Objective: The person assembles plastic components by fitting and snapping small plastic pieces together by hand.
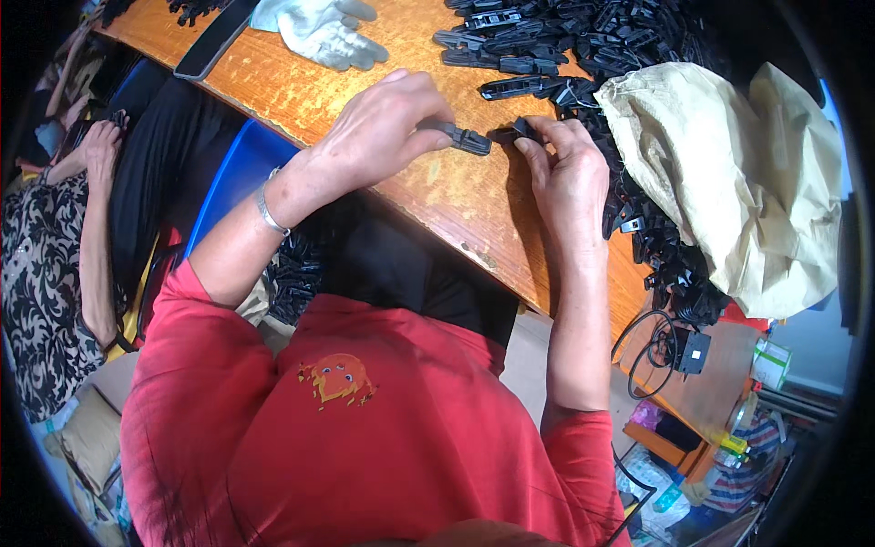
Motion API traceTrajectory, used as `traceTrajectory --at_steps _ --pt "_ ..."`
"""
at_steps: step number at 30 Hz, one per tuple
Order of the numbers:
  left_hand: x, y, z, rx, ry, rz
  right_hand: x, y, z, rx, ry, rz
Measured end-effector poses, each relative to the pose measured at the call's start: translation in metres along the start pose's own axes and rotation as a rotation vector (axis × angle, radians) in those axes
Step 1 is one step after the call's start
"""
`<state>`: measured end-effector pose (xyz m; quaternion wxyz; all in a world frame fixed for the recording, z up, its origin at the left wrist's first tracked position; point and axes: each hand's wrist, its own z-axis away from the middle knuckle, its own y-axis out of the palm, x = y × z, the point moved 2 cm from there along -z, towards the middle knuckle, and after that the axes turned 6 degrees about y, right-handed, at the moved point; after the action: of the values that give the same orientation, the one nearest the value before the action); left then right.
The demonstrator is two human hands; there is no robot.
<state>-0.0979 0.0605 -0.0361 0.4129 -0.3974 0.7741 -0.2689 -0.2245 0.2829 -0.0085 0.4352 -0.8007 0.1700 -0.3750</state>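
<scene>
Over the worn wooden table (437,205), my left hand (387,128) is closed around a long black plastic clip (470,140), whose end sticks out past the thumb toward the right. Opposite it, my right hand (570,169) pinches a smaller dark plastic piece (522,130) between thumb and fingers. A narrow gap separates the two parts. The exact shape of the right-hand piece is partly hidden by the fingers. Beyond my hands lies a large heap of similar black clips (629,41), spreading down the table's right side.
A pale woven sack (729,173) covers part of the heap at right. A grey-white glove (319,32) and a black tray (215,38) lie at the far left. A blue bin (228,173) stands below the table edge. Another person's hand (102,141) shows at left.
</scene>
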Motion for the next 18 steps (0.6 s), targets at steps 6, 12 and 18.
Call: traceTrajectory --at_steps 6,12,18 --pt "0.002 0.002 -0.001 -0.008 0.008 0.014 0.004 0.001 -0.001 -0.058 0.002 0.106" --pt "0.004 0.004 -0.001 -0.010 0.003 0.012 0.012 0.005 0.003 0.091 -0.014 -0.148" --pt "0.001 0.003 0.001 0.005 0.005 0.048 0.020 0.011 0.005 0.185 -0.038 -0.237"
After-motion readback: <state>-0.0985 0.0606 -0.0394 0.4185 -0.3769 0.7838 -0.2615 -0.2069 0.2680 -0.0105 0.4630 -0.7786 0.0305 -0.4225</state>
